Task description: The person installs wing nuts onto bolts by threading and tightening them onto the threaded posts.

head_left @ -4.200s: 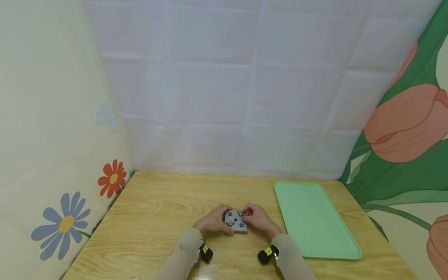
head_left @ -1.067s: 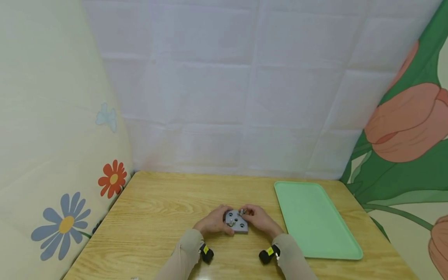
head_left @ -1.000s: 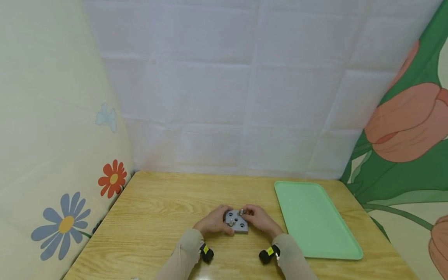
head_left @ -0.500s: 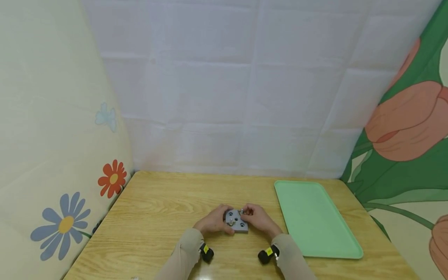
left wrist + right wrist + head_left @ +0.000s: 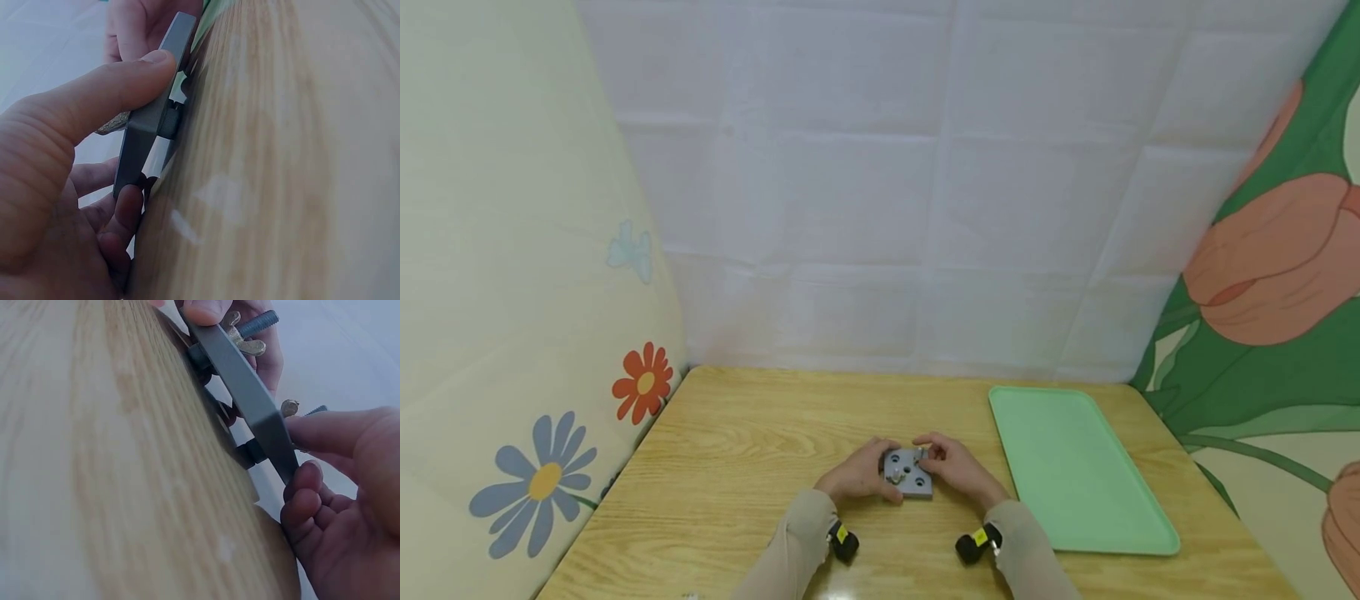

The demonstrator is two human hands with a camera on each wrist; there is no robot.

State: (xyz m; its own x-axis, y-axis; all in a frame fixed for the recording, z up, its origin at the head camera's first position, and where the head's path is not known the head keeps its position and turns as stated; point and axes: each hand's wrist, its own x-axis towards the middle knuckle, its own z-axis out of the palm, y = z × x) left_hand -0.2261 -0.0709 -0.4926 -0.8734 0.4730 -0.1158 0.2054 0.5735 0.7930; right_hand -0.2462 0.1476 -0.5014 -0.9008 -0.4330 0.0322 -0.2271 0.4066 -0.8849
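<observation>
A grey metal plate with several holes (image 5: 917, 492) is gripped along its left side by my left hand (image 5: 859, 473), thumb on the near edge. One wing nut (image 5: 252, 347) sits on a bolt (image 5: 259, 324) near that hand. At the plate's far right corner, my right hand (image 5: 957, 468) has thumb and index finger at a second wing nut (image 5: 289, 408), partly hidden by the thumb in the right wrist view. Its other fingers curl beside the plate edge. Bolt heads (image 5: 250, 454) stick out below the plate, which is tilted slightly off the table in the wrist views.
A light green tray (image 5: 1082, 467) lies on the right of the wooden table (image 5: 775, 433). A small item (image 5: 690, 596) is cut off at the near edge. White cloth (image 5: 820, 183) hangs behind, with patterned cloths at both sides.
The right index finger has straightened and moved outward over the far wing nut, after being curled against it. The left hand and the plate have stayed almost in place.
</observation>
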